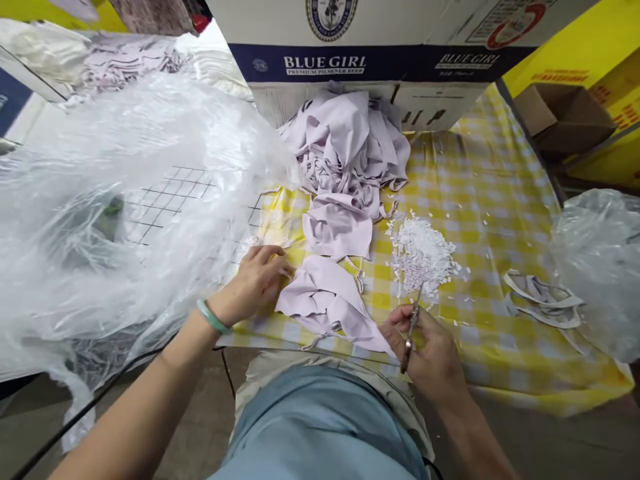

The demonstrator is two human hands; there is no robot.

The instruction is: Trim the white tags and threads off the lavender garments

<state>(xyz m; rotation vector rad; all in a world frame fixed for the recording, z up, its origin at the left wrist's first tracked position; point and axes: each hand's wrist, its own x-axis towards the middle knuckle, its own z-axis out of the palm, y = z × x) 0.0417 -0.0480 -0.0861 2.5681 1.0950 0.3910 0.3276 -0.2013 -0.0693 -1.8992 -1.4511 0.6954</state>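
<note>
A pale lilac fabric piece [325,293] lies in front of me on the table, with a thin strap or thread along its near edge. My left hand [263,277], wearing a green bangle, rests at its left edge with loosely bent fingers and nothing visible in them. My right hand [425,347] grips small scissors [413,327], blades pointing away from me, at the fabric's right corner. Whether its fingertips also pinch that corner I cannot tell. Just beyond lies another lilac piece [337,227], below a heap of lilac fabric pieces [345,147].
White scraps [423,253] are piled on the yellow checked tablecloth [480,200]. A large cardboard box [420,63] stands behind the heap. Clear plastic [175,133] covers a wire grid on the left. Fabric strips [543,300] and a plastic bag [600,260] lie right.
</note>
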